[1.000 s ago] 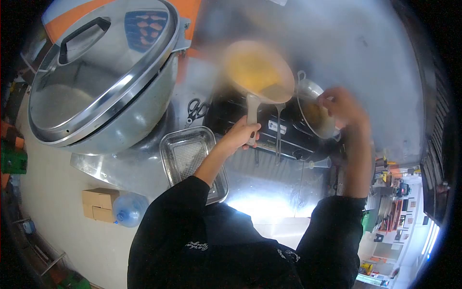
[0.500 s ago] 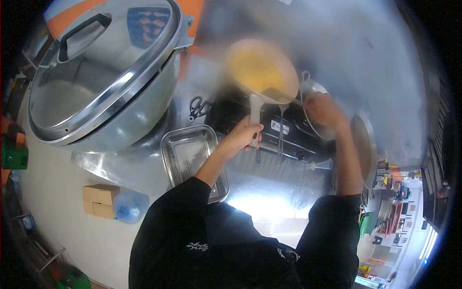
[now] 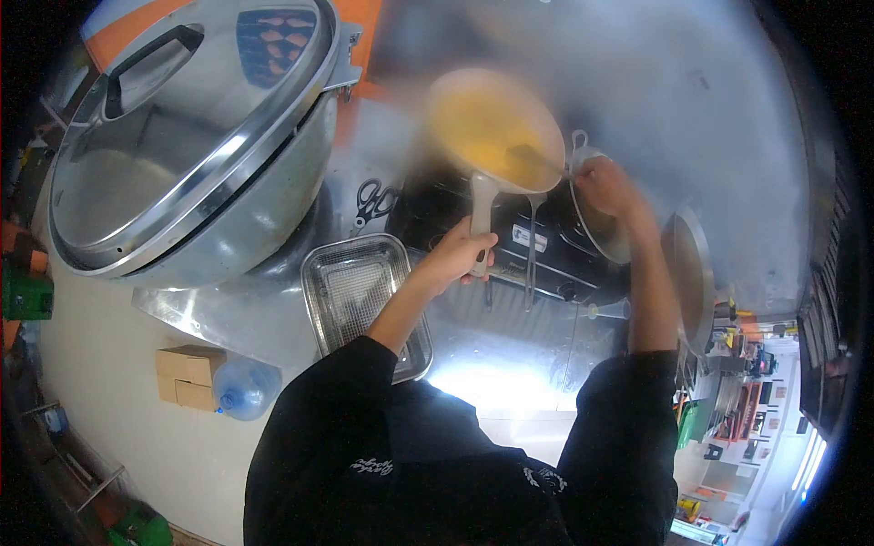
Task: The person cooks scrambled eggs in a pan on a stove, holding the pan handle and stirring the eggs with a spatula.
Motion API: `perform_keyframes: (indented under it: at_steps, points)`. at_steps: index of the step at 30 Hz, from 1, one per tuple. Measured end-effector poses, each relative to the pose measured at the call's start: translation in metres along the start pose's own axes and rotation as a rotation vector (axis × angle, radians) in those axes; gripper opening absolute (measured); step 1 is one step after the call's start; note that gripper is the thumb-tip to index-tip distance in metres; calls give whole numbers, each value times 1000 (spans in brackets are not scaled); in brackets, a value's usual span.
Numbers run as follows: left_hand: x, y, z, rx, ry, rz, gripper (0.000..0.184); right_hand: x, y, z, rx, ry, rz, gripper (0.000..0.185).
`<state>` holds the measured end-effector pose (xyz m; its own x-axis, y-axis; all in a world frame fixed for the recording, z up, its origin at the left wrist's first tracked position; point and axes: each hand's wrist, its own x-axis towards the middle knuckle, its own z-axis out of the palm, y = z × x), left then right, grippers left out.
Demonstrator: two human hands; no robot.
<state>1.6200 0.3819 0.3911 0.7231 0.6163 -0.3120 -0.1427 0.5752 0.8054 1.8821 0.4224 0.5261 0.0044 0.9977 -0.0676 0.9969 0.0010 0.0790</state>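
Note:
My left hand (image 3: 462, 253) is wrapped round the pale handle of a frying pan (image 3: 483, 193), held above a black gas stove (image 3: 437, 218). Yellow food (image 3: 482, 127) covers the pan's inside; steam or a smear on the lens blurs it. A spatula (image 3: 526, 162) reaches into the pan's right side, its blade on the yellow food. Its handle ends in my closed right hand (image 3: 605, 187). Behind that hand stands a metal strainer or bowl (image 3: 603, 232) with a looped end. A long-handled metal utensil (image 3: 532, 264) hangs or lies below the pan, over the stove front.
At the left is a large steel pot (image 3: 246, 218) with a shiny lid (image 3: 200, 127). Black scissors (image 3: 369, 205) lie near the stove. A wire-mesh basket in a steel tray (image 3: 314, 296) sits by my left forearm. A box (image 3: 189, 378) and water jug (image 3: 250, 391) stand lower left.
The spatula blade has moved slightly up within the pan, and my right hand a little with it. The left hand keeps its grip on the pan, which is raised very slightly.

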Motion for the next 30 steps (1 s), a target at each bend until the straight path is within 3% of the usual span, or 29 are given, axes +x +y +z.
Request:
perform_keyframes:
  at_steps: [7,10,13,16,19,30]
  points:
    - [-3,3,2,-15,24,12,22,17,-14,0,-48,-14,-37,18]
    - [-3,3,2,-21,22,23,22,35,-17,4,-124,-182,76,24]
    - [-2,3,2,-10,23,31,24,39,-25,12,-146,-24,42,24]
    - [-3,3,1,14,17,39,26,75,9,45,-280,-81,-242,21]
    - [-4,5,0,22,11,41,26,63,-32,28,-189,3,-62,20]
    - [-3,4,-1,23,-4,38,25,90,-51,57,-117,34,3,27]
